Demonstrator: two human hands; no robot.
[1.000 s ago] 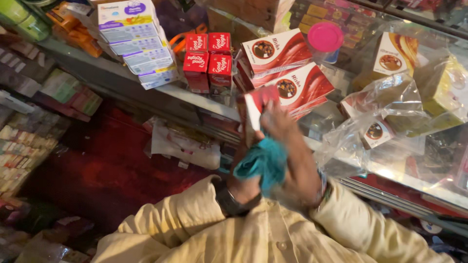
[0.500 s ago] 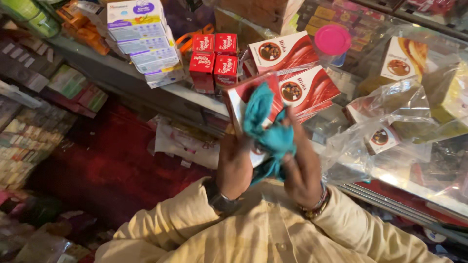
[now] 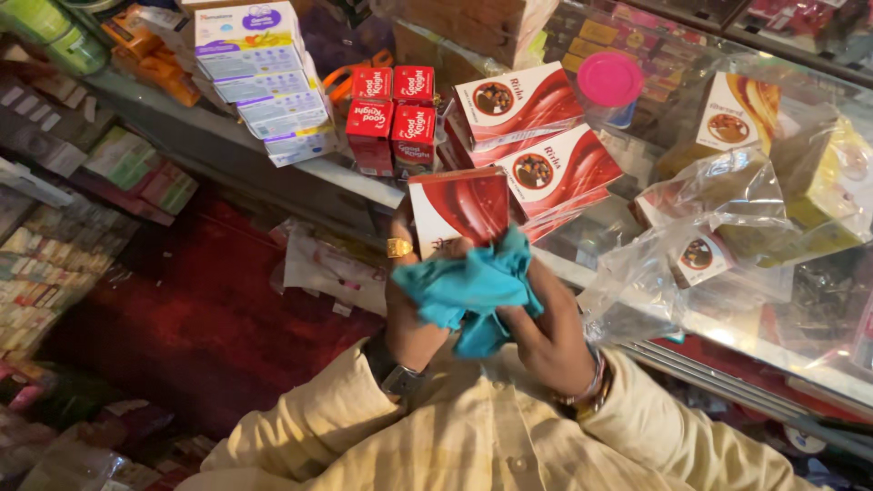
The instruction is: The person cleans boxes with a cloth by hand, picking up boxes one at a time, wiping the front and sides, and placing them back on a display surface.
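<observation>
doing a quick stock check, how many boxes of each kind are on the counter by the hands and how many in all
Red and white boxes with a round food picture: 3, two on the counter and one in the left hand, which the right hand touches with a teal cloth.
Small red cartons: 4.
White and blue boxes, stacked: 4.
Total: 11

A cramped shop interior under warm light: a glass counter (image 3: 727, 318) runs across the right, its top crowded with red and white boxes (image 3: 536, 136), small red cartons (image 3: 393, 118) and clear plastic bags (image 3: 718, 227). A red floor (image 3: 182, 327) lies below, flanked at left by shelves (image 3: 55, 227) of packaged goods.
</observation>
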